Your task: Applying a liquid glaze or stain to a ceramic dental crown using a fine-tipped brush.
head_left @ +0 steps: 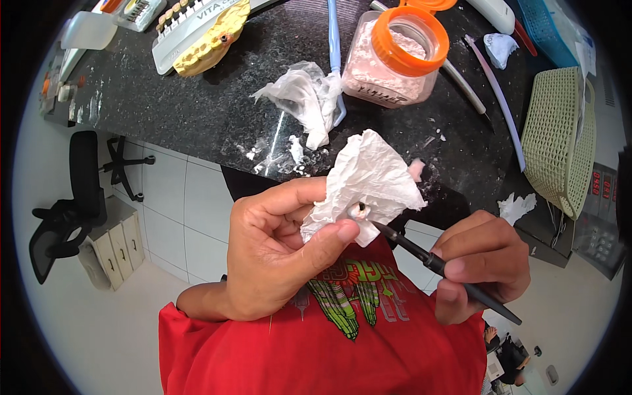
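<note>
Left hand (276, 253) pinching a crumpled white tissue (368, 181), thumb pressed up against the bent fingers, with a small pale piece (361, 210) nested in the paper at the thumb tip; possibly a tooth-like part, too small to tell. Right hand (484, 263) closed around a slim dark tool (438, 265), fingers pressed together on the shaft, its tip touching the small piece. Both hands held in the air in front of a red shirt (263, 355), just off the near edge of the black speckled countertop (191, 108).

On the countertop, near that edge, a second crumpled tissue (306, 95) with white crumbs scattered beside it. Behind it, a clear jar (395, 62) with an orange rim, holding pinkish powder. Toward the far left corner, a yellow dental cast (214, 43) resting against a white tray of tooth samples (187, 26). A blue-handled stick (334, 39) lying between tissue and jar. Along the right edge, a woven cream basket (559, 141) tipped on its side, a pale purple rod (500, 99) just beside it. Below the left edge, on the tiled floor, a black office chair (72, 204) and a small drawer unit (115, 247).
</note>
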The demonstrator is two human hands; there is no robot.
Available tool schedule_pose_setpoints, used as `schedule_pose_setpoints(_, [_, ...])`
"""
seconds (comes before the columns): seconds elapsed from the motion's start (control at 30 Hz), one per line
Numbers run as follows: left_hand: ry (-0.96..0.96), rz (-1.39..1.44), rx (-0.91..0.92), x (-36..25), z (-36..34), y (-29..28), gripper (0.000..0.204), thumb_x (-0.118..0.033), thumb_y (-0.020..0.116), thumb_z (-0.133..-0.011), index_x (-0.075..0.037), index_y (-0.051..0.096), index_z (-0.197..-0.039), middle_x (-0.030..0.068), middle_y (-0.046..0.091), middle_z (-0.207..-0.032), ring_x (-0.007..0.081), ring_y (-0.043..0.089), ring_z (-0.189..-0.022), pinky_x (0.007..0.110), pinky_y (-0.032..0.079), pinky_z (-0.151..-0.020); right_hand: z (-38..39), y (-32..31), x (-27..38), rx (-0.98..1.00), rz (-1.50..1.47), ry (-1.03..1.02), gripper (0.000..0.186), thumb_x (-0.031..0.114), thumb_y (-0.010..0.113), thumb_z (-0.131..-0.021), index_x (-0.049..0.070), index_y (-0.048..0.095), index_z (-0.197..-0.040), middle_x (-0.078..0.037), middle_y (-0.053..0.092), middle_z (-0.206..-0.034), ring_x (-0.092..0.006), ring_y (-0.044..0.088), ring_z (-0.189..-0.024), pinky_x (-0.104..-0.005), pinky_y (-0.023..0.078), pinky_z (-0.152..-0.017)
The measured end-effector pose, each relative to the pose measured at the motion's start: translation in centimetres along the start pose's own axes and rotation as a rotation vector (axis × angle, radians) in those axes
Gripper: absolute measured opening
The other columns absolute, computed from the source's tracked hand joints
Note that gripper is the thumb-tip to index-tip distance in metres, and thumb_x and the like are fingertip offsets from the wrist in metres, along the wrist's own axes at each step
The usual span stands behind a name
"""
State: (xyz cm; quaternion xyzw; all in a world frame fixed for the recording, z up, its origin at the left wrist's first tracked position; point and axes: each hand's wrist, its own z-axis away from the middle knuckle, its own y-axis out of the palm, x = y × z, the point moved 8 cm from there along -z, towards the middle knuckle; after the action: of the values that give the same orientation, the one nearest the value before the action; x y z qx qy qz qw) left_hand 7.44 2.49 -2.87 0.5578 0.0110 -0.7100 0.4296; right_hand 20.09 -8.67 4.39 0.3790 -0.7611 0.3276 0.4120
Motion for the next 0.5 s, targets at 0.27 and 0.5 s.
schedule_pose_setpoints(0.27, [0.018, -0.013, 0.010, -0.21, 0.06, -0.03, 0.030, 0.005, 0.061, -0.083, 0.011, 0.054, -0.111, 0.0156, 0.065, -0.100, 0.0109, 0.060, -0.091, 0.020, 0.047, -0.079, 0.39, 0.00, -0.59, -0.009, 0.011, -0.014, 0.028, -0.001, 0.075, -0.060, 0.002, 0.060, -0.084, -0.011, 0.062, -0.072, -0.0182, 0.063, -0.057, -0.0249, 0.051, -0.051])
schedule_pose_setpoints(0.5, [0.024, -0.019, 0.014, -0.19, 0.01, 0.01, 0.030, 0.005, 0.061, -0.082, 0.011, 0.055, -0.111, 0.0159, 0.064, -0.100, 0.0119, 0.060, -0.092, 0.021, 0.047, -0.080, 0.36, 0.03, -0.74, 0.034, 0.002, -0.008, 0.032, -0.002, 0.076, -0.058, 0.001, 0.060, -0.085, -0.012, 0.062, -0.075, -0.0188, 0.063, -0.059, -0.0256, 0.052, -0.052])
